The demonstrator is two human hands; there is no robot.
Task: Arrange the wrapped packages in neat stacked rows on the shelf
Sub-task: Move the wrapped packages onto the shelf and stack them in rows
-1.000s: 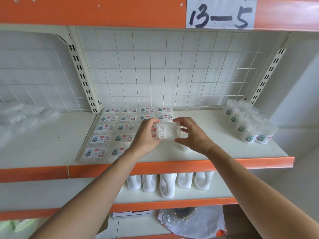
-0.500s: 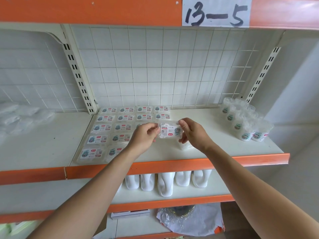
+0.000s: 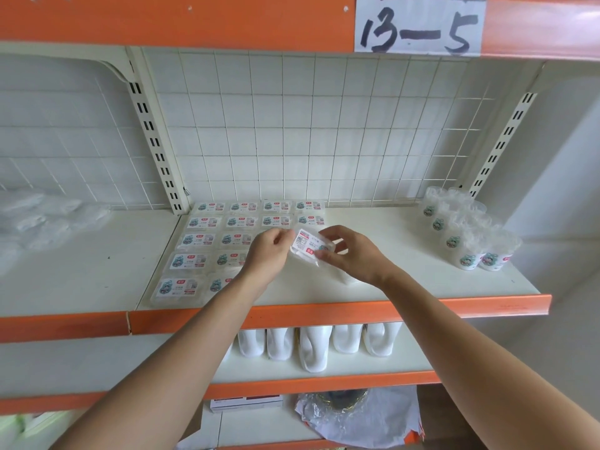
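Right now, holding a small flat clear-wrapped package with a white printed label point(image 3: 310, 246) just above the white shelf board point(image 3: 406, 271), tilted, label up. Pinched at its left edge by the left hand point(image 3: 269, 251) and at its right, near edge by the right hand point(image 3: 352, 254). Thumb and fingertips of both curled onto the wrap, nothing else in either.

Immediately left, lying flat, the rows of matching label-up packages point(image 3: 201, 240), four across at the far end and fewer toward the near edge. Probably aiming for the open spot in the third column, partly hidden under the left hand.

Could slip: a light fingertip grip on slick film, so apt to drop on a corner and land skewed. Could also go down overlapping a neighbour or out of line, since the spot is hard to see past the hand. Looks turned compared with the laid labels, so might end up facing the wrong way unless rotated first. Risks brushing the near packages with the left forearm, which crosses right above them, and shoving one toward the orange front lip point(image 3: 357, 311).

Under the right wrist, a pale wrapped thing point(image 3: 349, 280), perhaps another package; cannot tell. Well apart at far right, a cluster of clear plastic cups with cartoon stickers point(image 3: 467, 235), unlikely to be disturbed.
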